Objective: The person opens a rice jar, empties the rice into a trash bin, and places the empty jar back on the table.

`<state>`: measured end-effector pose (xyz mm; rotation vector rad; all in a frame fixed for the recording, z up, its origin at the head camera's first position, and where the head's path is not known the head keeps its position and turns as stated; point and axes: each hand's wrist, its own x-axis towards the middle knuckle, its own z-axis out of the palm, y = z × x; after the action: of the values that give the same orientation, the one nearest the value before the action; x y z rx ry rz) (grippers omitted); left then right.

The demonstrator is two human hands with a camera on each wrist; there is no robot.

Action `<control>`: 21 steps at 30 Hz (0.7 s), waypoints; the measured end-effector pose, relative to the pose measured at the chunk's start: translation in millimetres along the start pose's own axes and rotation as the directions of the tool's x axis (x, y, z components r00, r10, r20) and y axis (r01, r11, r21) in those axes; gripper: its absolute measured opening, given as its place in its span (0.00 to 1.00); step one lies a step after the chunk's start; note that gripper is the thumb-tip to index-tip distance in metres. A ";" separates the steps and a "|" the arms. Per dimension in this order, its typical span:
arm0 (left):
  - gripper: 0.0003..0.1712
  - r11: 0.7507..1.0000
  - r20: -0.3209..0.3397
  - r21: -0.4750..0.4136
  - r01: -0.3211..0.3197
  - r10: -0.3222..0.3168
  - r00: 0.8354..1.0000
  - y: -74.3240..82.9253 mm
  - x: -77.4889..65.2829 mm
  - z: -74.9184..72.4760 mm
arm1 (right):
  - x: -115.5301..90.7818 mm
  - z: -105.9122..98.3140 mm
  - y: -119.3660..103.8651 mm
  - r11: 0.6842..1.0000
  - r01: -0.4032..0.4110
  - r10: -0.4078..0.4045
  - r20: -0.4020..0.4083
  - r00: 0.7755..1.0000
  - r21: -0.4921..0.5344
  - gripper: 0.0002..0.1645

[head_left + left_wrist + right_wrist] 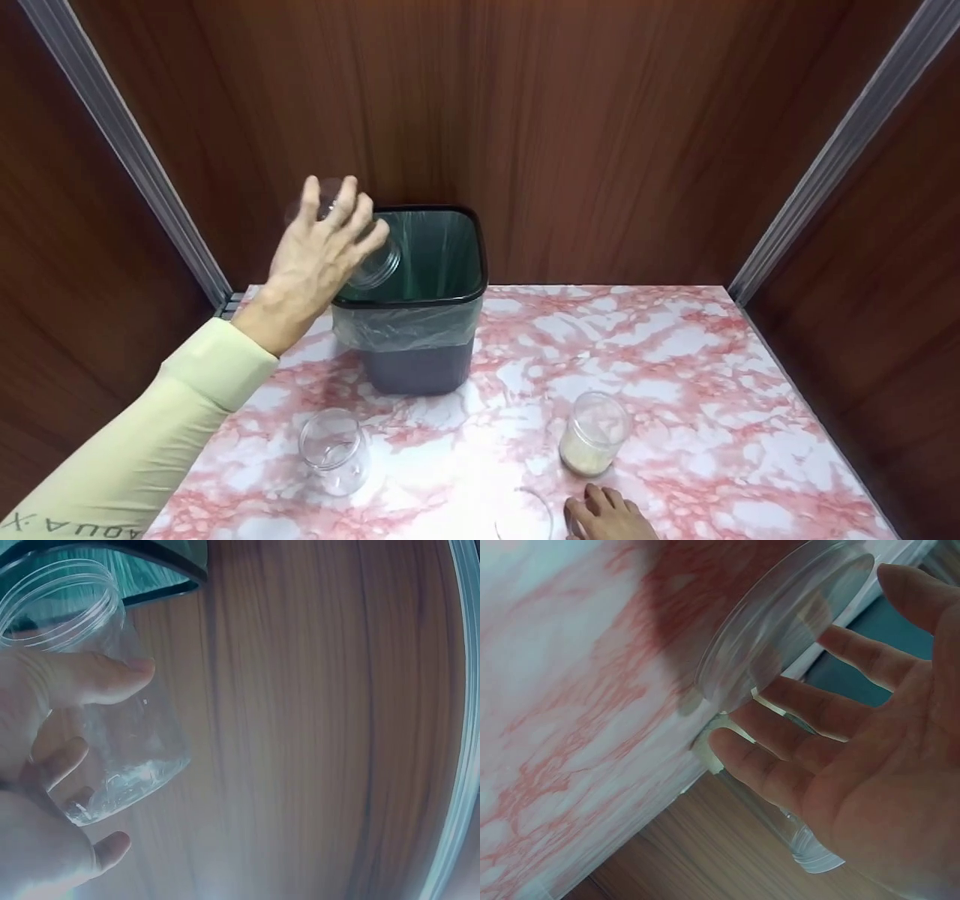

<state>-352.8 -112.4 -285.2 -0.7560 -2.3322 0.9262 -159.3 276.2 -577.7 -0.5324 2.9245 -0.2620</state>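
My left hand [319, 247] grips a clear jar [373, 268] by its side, over the left edge of a dark bin [420, 371]. The jar is tilted, its open threaded mouth toward the bin; the left wrist view shows the thumb [105, 681] across its wall and shiny spots near its base. Low over the table, my right hand [611, 519] has its fingers extended and spread. A clear round lid [780, 637] lies right at those fingertips. Just beyond this hand stands a clear jar with pale contents [586, 454].
Another clear jar [334, 457] stands on the red-and-white marbled table [660, 360], left of centre. A see-through liner [409, 330] folds over the bin's rim. Brown wood-grain panels [600, 150] with metal corner strips [825, 150] enclose the back and sides.
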 end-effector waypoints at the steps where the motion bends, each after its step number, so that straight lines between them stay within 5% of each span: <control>1: 0.59 1.000 -0.003 -0.021 0.021 -0.021 1.000 -1.0 -0.9 -1.2 | -0.4 -0.4 -0.2 1.000 0.004 -0.004 -0.008 1.000 0.000 0.33; 7: 0.71 0.978 0.013 -0.148 0.147 -0.147 0.989 -3.1 -10.1 -9.4 | -0.5 -3.9 0.3 0.999 0.024 -0.025 -0.069 0.997 -0.022 0.24; 11: 0.69 0.949 -0.002 -0.219 0.227 -0.233 0.973 -1.9 -16.8 -10.8 | 1.3 -8.3 -1.7 0.999 0.019 -0.021 -0.086 0.996 -0.031 0.26; 17: 0.53 0.885 -0.173 -0.357 0.297 -0.375 0.911 0.8 -26.0 -4.6 | 1.4 -13.9 -3.0 0.998 0.048 -0.055 -0.210 0.976 -0.038 0.23; 21: 0.53 0.822 -0.230 -0.495 0.280 -0.435 0.870 4.7 -33.2 1.0 | 2.8 -15.2 -2.4 0.993 0.094 -0.116 -0.371 0.921 -0.076 0.20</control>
<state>-328.4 -131.8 -297.7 -0.5471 -2.2783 0.0698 -163.9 275.2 -562.8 -0.7223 3.2863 -0.3280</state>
